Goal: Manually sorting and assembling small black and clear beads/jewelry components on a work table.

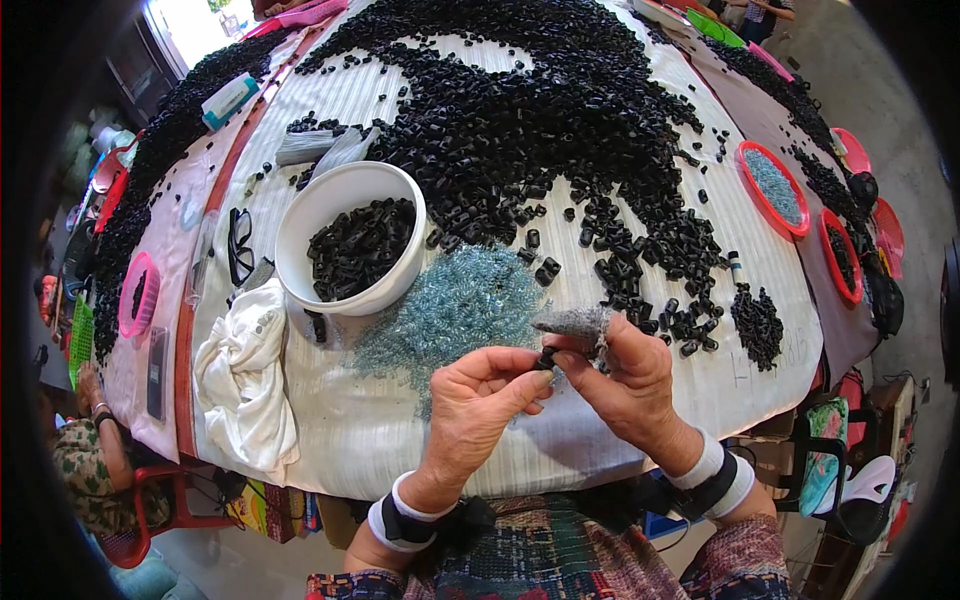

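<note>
Above the near part of the table, my left hand (pixel 468 408) pinches a small black plastic piece (pixel 545 358) between thumb and fingertips. My right hand (pixel 635 388) closes on the same piece from the other side. A worn grey cloth finger cover (pixel 575 322) sits on its index finger. Just beyond my hands lies a heap of small shiny bluish pieces (pixel 455 305), which look like tiny springs. A white bowl (pixel 290 240) at its left holds black parts (pixel 360 250). The fingers partly hide the held piece.
A large spread of black cylindrical parts (pixel 540 120) covers the table's far side. A small pile of thin black pieces (pixel 757 328) lies at the right. Left are a white cloth (pixel 245 375) and eyeglasses (pixel 240 245). Another person's arm (pixel 112 445) shows at far left.
</note>
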A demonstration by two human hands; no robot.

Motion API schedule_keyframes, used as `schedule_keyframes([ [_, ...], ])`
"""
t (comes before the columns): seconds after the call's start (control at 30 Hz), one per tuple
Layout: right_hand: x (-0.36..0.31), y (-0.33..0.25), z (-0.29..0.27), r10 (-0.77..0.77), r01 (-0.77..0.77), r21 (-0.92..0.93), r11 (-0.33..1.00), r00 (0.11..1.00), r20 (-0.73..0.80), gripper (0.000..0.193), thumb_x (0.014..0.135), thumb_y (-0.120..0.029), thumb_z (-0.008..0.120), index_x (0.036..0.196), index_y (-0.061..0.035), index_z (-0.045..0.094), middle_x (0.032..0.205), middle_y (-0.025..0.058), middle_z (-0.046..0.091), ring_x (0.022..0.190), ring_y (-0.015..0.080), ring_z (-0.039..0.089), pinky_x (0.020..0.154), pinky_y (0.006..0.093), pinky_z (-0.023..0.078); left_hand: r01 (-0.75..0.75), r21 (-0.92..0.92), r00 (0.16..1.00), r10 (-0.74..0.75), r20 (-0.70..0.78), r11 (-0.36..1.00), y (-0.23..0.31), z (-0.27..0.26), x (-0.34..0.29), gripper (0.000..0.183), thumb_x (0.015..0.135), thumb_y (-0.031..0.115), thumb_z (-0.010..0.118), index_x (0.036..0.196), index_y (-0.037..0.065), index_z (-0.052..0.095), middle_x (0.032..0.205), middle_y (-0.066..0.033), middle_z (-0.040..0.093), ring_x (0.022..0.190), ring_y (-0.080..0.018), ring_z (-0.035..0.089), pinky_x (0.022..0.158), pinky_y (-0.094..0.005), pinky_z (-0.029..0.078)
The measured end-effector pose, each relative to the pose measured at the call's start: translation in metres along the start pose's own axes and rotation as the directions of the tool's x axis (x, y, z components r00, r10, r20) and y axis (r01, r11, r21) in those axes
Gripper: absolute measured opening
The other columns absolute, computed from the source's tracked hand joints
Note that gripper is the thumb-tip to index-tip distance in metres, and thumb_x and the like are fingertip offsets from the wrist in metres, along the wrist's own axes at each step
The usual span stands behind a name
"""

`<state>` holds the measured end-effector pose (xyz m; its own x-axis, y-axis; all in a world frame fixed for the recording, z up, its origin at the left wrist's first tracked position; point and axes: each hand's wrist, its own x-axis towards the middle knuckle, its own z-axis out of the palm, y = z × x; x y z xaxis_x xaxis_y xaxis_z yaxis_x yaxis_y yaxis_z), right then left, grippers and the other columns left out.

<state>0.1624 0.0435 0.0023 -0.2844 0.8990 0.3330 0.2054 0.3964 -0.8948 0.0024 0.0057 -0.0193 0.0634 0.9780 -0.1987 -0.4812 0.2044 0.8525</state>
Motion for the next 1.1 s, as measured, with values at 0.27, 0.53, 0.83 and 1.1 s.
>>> schedule_keyframes([
  [0.27,-0.003,0.002,0.000,-0.184,0.184,-0.259,0.948,0.983,0.024,0.025,0.068,0.005,0.067,0.091,-0.0018,0.063,0.075,0.0099,0.061,0.066,0.0231,0.062,0.057,0.0308,0.050,0.001,0.048,1.000,0.000,-0.014,0.999,-0.001,-0.001,0.000,0.018,0.082,-0.003,0.065,0.099,-0.006,0.061,0.089,-0.0132,0.067,0.074,-0.0163,0.066,0.064,-0.0262,0.056],
  [0.53,-0.007,0.005,0.000,-0.230,0.251,-0.278,0.927,0.967,0.105,0.020,0.064,0.007,0.065,0.080,-0.0011,0.056,0.071,0.0116,0.055,0.064,0.0284,0.057,0.055,0.0352,0.046,0.031,0.028,0.999,-0.031,-0.024,0.999,-0.002,0.000,0.000,0.012,0.083,-0.001,0.063,0.094,-0.004,0.063,0.085,-0.0113,0.067,0.072,-0.0160,0.066,0.064,-0.0262,0.055],
  [0.83,-0.004,-0.002,0.009,-0.276,0.292,-0.309,0.905,0.956,0.095,0.038,0.066,-0.006,0.072,0.101,0.0039,0.058,0.087,0.0160,0.055,0.077,0.0298,0.055,0.065,0.0369,0.048,0.023,-0.184,1.000,-0.025,-0.004,0.983,-0.004,-0.006,0.002,0.011,0.084,0.000,0.060,0.094,-0.003,0.060,0.085,-0.0104,0.066,0.074,-0.0164,0.065,0.069,-0.0284,0.055],
  [1.1,-0.005,-0.005,0.017,-0.353,0.373,-0.470,0.800,0.926,0.135,0.031,0.065,-0.010,0.076,0.083,-0.0001,0.054,0.082,0.0139,0.053,0.073,0.0288,0.054,0.060,0.0351,0.047,0.041,-0.253,0.999,-0.033,0.033,0.967,-0.006,-0.006,0.002,0.010,0.084,0.000,0.059,0.094,-0.005,0.060,0.086,-0.0104,0.065,0.074,-0.0164,0.064,0.071,-0.0268,0.054],
])
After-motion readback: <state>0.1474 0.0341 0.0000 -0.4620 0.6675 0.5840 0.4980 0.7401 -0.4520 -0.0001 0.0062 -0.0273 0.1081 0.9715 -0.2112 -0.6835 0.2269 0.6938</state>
